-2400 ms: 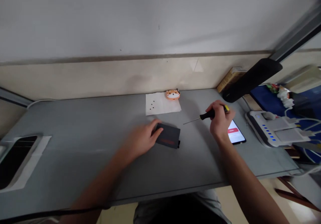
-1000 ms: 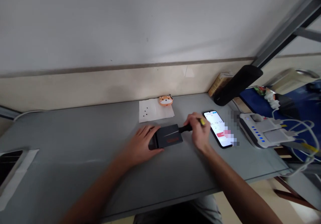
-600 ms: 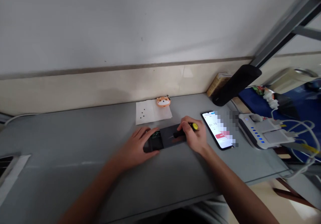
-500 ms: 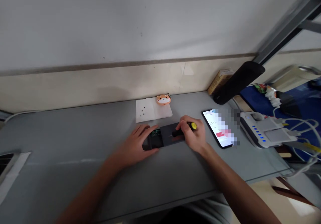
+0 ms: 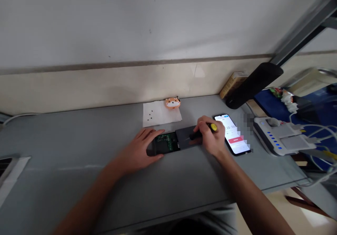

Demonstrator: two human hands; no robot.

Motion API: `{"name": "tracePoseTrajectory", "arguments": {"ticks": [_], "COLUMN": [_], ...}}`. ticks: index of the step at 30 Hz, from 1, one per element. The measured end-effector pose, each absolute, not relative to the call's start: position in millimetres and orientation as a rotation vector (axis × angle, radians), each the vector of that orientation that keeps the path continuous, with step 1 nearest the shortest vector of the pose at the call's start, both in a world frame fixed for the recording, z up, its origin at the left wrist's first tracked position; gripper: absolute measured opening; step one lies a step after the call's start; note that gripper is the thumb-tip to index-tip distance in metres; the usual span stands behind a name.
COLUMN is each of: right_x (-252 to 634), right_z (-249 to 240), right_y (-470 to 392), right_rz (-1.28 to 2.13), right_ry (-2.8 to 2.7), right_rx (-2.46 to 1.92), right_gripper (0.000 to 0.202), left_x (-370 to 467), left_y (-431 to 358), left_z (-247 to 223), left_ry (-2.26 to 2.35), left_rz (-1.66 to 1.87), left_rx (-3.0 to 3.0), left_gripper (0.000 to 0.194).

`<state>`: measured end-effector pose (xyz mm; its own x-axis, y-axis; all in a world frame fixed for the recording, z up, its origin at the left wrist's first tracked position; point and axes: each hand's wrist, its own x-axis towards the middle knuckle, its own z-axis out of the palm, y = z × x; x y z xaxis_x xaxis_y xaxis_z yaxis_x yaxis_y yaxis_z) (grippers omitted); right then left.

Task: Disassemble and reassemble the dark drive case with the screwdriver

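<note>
L hand (image 5: 139, 153): thumb & fingers wide apart, gripping blk case (image 5: 162, 147), green PCB (image 5: 170, 136) exposed just right of them. R hand (image 5: 212, 139): fingers curled tight round screwdriver (image 5: 195, 135), grey cover (image 5: 183, 141) btwn both hands' fingers.

The digits "20:00" glow on the screen of a lit phone (image 5: 233, 133), with a colon just ahead of them and the opening part of the figure hidden from view. Lower on the screen, a red button (image 5: 235, 140) carries pale lettering too small to read. Reddish print on a dark cover (image 5: 183, 138) is faint and partly concealed, while lettering on the spine of a yellowish book (image 5: 233, 84) by the wall is too blurred to decipher.
</note>
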<state>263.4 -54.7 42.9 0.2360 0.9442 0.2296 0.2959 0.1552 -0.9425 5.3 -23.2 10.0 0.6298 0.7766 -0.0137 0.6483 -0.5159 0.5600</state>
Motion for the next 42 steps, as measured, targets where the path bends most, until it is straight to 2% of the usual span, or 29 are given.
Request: {"name": "tracePoseTrajectory", "arguments": {"ticks": [6, 12, 18, 26, 34, 37, 42], "right_x": [268.4, 255.4, 255.2, 249.8, 229.8, 227.3, 230.5], "right_z": [37.5, 36.5, 31.9, 26.7, 22.0, 21.1, 23.8], "right_y": [-54.1, -54.5, -54.2, -57.2, -62.8, -63.5, -61.8], "right_rz": [0.541, 0.348, 0.306, 0.4, 0.547, 0.561, 0.567], "right_ry": [-1.255, -1.521, -1.521, -1.462, -1.658, -1.643, -1.52], "right_rx": [-1.321, -1.188, -1.2, -1.124, -1.059, -1.052, -1.108], "right_gripper": [0.031, 0.033, 0.035, 0.034, 0.029, 0.028, 0.029], "left_x": [-2.1, 0.1, 14.2, -2.0, -2.6, -0.7, 1.0], "left_y": [-21.5, -24.6, -31.7, -25.5, -25.4, -26.1, -28.3], "left_z": [15.4, 19.4, 9.7, 18.5, 17.2, 16.2, 18.1], "left_ry": [1.087, 1.039, 1.008, 1.03, 1.023, 1.016, 0.989], "left_rz": [0.288, 0.325, 0.403, 0.363, 0.252, 0.265, 0.31], "left_rx": [2.335, 2.301, 2.399, 2.367, 2.27, 2.266, 2.334], "left_gripper": [0.07, 0.077, 0.067, 0.076, 0.081, 0.075, 0.045]}}
